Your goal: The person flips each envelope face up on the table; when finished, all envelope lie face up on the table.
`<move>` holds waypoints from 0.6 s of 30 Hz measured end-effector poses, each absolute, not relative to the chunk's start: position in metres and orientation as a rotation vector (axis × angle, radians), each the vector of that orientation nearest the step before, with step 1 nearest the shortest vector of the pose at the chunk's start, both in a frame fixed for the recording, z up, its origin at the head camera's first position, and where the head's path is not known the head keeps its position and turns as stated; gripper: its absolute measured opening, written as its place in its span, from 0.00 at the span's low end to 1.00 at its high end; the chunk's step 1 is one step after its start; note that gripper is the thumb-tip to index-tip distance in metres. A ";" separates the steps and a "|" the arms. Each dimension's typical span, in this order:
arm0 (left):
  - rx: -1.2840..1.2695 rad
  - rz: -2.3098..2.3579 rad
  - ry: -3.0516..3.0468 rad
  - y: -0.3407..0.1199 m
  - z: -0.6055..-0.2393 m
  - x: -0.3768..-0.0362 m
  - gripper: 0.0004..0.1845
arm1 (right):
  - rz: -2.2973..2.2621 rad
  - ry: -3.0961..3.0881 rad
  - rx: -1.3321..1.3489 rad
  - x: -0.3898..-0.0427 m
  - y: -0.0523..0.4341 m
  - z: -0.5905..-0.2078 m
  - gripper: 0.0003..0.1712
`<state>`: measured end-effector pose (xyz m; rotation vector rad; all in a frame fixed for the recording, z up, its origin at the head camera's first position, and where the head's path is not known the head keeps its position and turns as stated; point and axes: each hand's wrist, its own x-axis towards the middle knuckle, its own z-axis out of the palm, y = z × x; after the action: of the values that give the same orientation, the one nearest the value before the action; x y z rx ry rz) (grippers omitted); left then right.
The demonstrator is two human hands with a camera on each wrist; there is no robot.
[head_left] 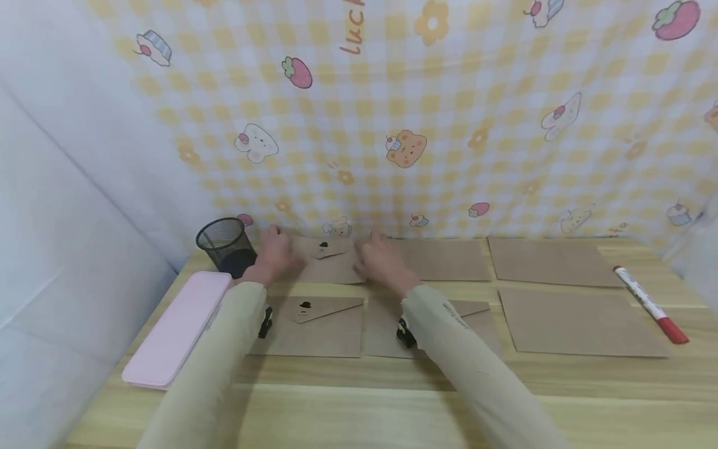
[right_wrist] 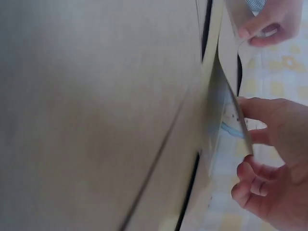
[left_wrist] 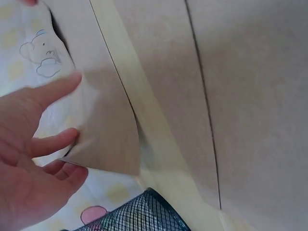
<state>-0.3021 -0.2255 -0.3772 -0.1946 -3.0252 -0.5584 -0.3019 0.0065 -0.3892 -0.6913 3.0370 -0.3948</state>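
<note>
At the back left of the table, both hands hold one brown paper envelope (head_left: 331,272), its flap showing a small black hat print. My left hand (head_left: 275,255) pinches its left end; in the left wrist view the left fingers (left_wrist: 57,142) sit on both sides of a corner. My right hand (head_left: 384,259) grips the other end, and the right wrist view shows that end of the envelope (right_wrist: 231,79) lifted off the table. Closer to me lie a front left envelope (head_left: 331,333), also hat-printed, and a front middle envelope (head_left: 387,318), partly covered by the right sleeve.
Further envelopes lie flat: one at back middle (head_left: 449,262), one at back right (head_left: 555,262), one at front right (head_left: 583,321). A red-capped marker (head_left: 650,302) lies on the right. A black mesh pen cup (head_left: 224,243) and a pink case (head_left: 176,330) are left. Behind hangs a checked cloth (head_left: 359,112).
</note>
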 end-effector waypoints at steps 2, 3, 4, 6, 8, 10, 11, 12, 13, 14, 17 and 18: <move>-0.200 -0.514 -3.102 -0.223 -0.377 -0.304 0.21 | -0.278 3.016 -0.722 -0.302 0.005 -0.388 0.12; -0.208 -0.498 -3.131 -0.222 -0.378 -0.304 0.23 | -0.251 3.002 -0.734 -0.302 0.004 -0.388 0.10; -0.212 -0.496 -3.149 -0.222 -0.378 -0.305 0.24 | -0.229 2.996 -0.734 -0.302 0.003 -0.388 0.10; -0.225 -0.496 -3.159 -0.222 -0.379 -0.306 0.23 | -0.170 2.992 -0.729 -0.302 0.002 -0.389 0.10; -0.234 -0.484 -3.159 -0.224 -0.380 -0.305 0.23 | -0.091 3.012 -0.741 -0.303 -0.001 -0.391 0.14; -0.221 -0.458 -3.179 -0.227 -0.381 -0.303 0.23 | -0.013 3.015 -0.750 -0.303 -0.005 -0.393 0.17; -0.191 -0.430 -3.199 -0.228 -0.381 -0.300 0.23 | 0.016 3.018 -0.752 -0.302 -0.007 -0.393 0.18; -0.146 -0.400 -3.222 -0.229 -0.380 -0.298 0.24 | 0.053 3.020 -0.759 -0.300 -0.009 -0.393 0.19; -0.101 -0.371 -3.244 -0.230 -0.380 -0.295 0.25 | 0.067 3.022 -0.759 -0.299 -0.011 -0.393 0.20; -0.054 -0.355 -3.262 -0.230 -0.379 -0.292 0.26 | 0.089 3.026 -0.766 -0.298 -0.012 -0.392 0.20; 0.018 -0.330 -3.265 -0.227 -0.380 -0.286 0.28 | -0.021 3.027 -0.734 -0.295 -0.011 -0.391 0.17; -0.003 -0.323 -3.242 -0.224 -0.380 -0.285 0.28 | -0.094 3.015 -0.734 -0.293 -0.006 -0.387 0.17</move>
<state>-0.2853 -0.2243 -0.3804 -0.0029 -3.2418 -0.3233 -0.2933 -0.0060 -0.3874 -0.7339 3.0149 -0.0935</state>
